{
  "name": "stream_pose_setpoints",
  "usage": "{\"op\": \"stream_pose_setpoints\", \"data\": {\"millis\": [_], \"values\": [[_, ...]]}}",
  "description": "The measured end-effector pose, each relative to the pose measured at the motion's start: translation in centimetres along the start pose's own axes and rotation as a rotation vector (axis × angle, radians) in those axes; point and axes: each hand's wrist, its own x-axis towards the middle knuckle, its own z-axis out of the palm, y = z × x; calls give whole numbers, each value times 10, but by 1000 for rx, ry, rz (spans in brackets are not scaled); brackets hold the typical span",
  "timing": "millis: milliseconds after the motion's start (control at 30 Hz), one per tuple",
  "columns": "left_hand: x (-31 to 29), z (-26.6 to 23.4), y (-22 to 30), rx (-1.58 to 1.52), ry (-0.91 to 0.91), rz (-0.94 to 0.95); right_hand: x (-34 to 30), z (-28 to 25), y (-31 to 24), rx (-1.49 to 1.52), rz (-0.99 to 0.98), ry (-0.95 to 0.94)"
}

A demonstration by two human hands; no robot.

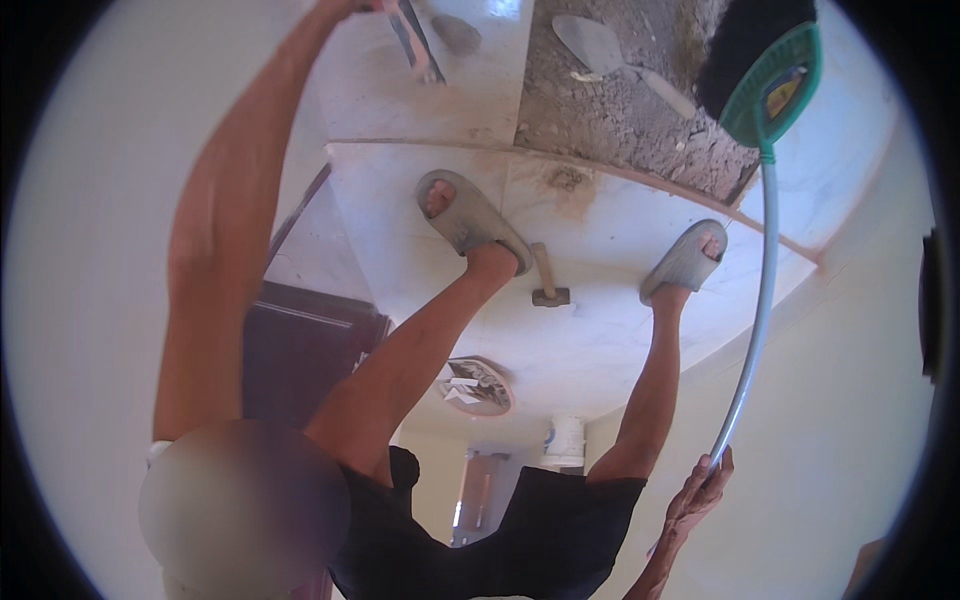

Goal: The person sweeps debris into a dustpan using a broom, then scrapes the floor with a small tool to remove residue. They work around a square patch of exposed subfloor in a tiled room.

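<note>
My right hand [697,494], at the lower right, is closed on the long pale handle of a broom [768,90]. The broom's green head with black bristles is raised at the top right, over the edge of a rough mortar patch [620,115]. My left arm reaches up along the left side. Only part of my left hand [368,5] shows at the top edge, where its fingers are mostly cut off. It appears to hold a dark-edged, pinkish strip [418,45], whose kind I cannot make out, slanting down over the pale tiles.
A pointed trowel [588,45] lies on the mortar patch. Between my sandalled feet is a hammer [550,297]. Behind them are a round basin [512,402] with rubble and a white bucket [565,440]. Dark furniture [300,360] stands left. A wall [840,350] runs along the right.
</note>
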Motion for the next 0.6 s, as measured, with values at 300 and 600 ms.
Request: {"op": "stream_pose_setpoints", "data": {"millis": [300, 600], "values": [[-365, 140, -144, 307, 175, -238, 29, -54, -38, -130, -319, -189], [-659, 321, -215, -44, 131, -922, 59, -77, -76, -553, -736, -409]]}}
